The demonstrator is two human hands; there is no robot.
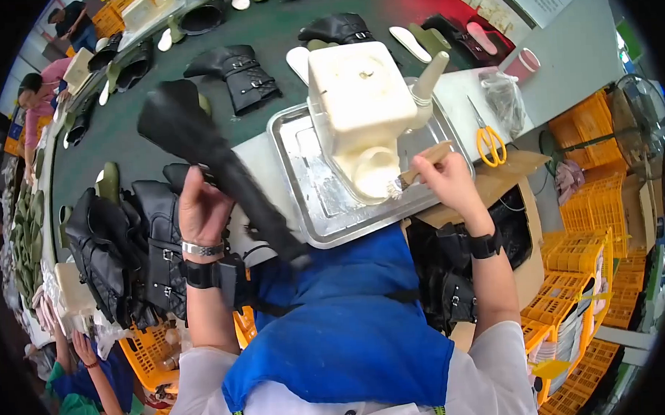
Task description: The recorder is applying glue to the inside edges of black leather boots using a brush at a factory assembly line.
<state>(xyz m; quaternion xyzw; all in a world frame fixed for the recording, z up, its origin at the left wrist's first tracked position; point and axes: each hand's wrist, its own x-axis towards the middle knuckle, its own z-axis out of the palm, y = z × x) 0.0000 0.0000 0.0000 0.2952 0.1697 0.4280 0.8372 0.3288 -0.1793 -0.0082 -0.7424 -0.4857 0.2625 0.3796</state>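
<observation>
My left hand (201,206) holds a tall black boot (231,171) that slants across the left front of me. The boot is smeared by motion, and some of my fingers are hidden behind it. In my right hand (448,182) is a brush (436,154) with a wooden handle, pinched in the fingers. Its bristles touch the rim of a round cup of white paste (376,174). That cup juts from the near side of a cream-coloured container (361,95), which stands on a metal tray (333,232).
Yellow-handled scissors (491,143) and a clear plastic bag (504,100) lie right of the tray. Black boots (159,237) crowd the left; others rest on the green belt (170,55) with insoles. An open carton (522,221) stands at right. Co-workers (42,94) are at left.
</observation>
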